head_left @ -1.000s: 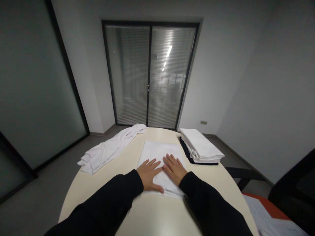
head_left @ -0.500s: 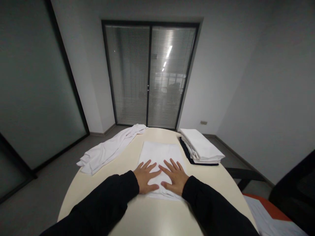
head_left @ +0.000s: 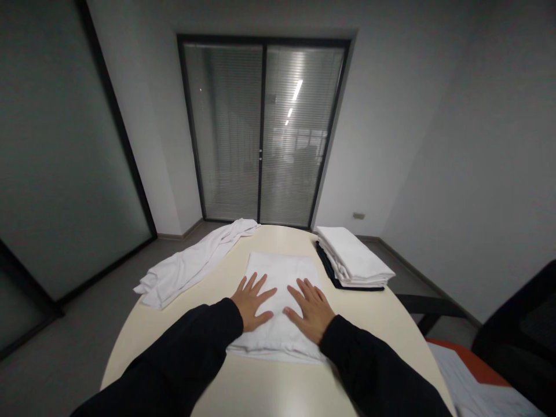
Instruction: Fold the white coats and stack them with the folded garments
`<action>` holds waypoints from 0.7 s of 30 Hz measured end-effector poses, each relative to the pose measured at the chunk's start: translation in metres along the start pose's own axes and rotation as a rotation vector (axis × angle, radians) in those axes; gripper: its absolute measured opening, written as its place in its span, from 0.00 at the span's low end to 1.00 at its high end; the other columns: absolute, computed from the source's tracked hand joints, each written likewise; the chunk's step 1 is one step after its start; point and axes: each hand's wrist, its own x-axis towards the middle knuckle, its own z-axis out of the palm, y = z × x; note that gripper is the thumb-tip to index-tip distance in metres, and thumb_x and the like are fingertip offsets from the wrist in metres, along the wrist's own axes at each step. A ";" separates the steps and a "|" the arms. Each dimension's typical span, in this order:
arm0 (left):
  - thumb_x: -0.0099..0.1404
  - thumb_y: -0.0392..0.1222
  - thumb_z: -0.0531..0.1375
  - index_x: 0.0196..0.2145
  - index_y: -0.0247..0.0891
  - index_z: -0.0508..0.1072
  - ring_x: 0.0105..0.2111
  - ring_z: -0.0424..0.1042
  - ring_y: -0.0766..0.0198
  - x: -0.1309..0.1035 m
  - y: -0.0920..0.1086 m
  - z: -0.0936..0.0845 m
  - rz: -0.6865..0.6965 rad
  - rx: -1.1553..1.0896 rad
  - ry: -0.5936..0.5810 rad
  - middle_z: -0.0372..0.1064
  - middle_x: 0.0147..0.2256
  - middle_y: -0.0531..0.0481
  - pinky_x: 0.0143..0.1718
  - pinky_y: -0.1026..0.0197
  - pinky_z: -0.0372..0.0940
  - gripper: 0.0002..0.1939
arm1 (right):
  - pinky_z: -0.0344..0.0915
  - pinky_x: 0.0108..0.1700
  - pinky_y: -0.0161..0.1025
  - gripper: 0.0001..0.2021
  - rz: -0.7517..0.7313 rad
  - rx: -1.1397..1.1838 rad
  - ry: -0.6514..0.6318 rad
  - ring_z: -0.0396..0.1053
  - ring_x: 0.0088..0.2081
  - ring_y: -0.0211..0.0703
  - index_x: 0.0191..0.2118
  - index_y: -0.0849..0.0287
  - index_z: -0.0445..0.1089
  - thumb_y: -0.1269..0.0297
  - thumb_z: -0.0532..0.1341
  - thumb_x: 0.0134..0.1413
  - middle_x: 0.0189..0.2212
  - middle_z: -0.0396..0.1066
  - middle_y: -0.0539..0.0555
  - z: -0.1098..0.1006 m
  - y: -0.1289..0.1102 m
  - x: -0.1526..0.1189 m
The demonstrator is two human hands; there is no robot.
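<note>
Folded white cloth (head_left: 278, 334): left hand (head_left: 251, 302) and right hand (head_left: 313, 313) atop it, spread open, grasping nothing; uneven pressure could skew its layers, rumpling its near edge.

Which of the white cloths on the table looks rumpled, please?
The long, creased cloth on the left of the table; the flat cloth beneath the left hand and right hand, and the stack on the right, look neatly folded.

We are probably in a dim office: blind-covered glazing (head_left: 228, 139) beyond our hands (head_left: 251, 306), a black chair (head_left: 523, 341) to their right.
</note>
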 end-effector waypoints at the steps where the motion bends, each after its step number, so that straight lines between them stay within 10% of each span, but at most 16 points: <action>1: 0.65 0.61 0.51 0.65 0.53 0.52 0.65 0.38 0.40 0.000 0.000 -0.001 -0.010 0.005 -0.009 0.38 0.67 0.46 0.60 0.34 0.38 0.33 | 0.44 0.62 0.55 0.37 0.028 -0.007 0.000 0.41 0.66 0.58 0.64 0.53 0.54 0.35 0.44 0.57 0.66 0.47 0.60 0.002 0.001 0.001; 11: 0.70 0.50 0.47 0.49 0.41 0.72 0.43 0.67 0.55 0.011 -0.014 -0.031 0.054 -0.122 0.104 0.69 0.41 0.43 0.49 0.49 0.60 0.20 | 0.59 0.51 0.48 0.25 0.052 -0.013 0.045 0.65 0.47 0.52 0.49 0.53 0.71 0.43 0.49 0.59 0.44 0.71 0.59 -0.022 0.007 0.009; 16: 0.67 0.48 0.51 0.56 0.40 0.66 0.60 0.55 0.50 0.015 -0.023 -0.017 0.002 -0.150 0.221 0.61 0.57 0.43 0.60 0.45 0.50 0.22 | 0.54 0.57 0.49 0.25 0.013 -0.008 0.140 0.59 0.56 0.53 0.56 0.55 0.65 0.48 0.51 0.59 0.56 0.63 0.60 -0.010 0.022 0.017; 21: 0.69 0.55 0.47 0.64 0.45 0.54 0.65 0.43 0.51 0.018 -0.026 -0.006 -0.084 -0.160 0.002 0.44 0.66 0.46 0.62 0.43 0.44 0.28 | 0.42 0.63 0.55 0.35 0.040 -0.021 0.020 0.42 0.66 0.58 0.65 0.52 0.52 0.39 0.48 0.58 0.66 0.46 0.59 0.002 0.026 0.020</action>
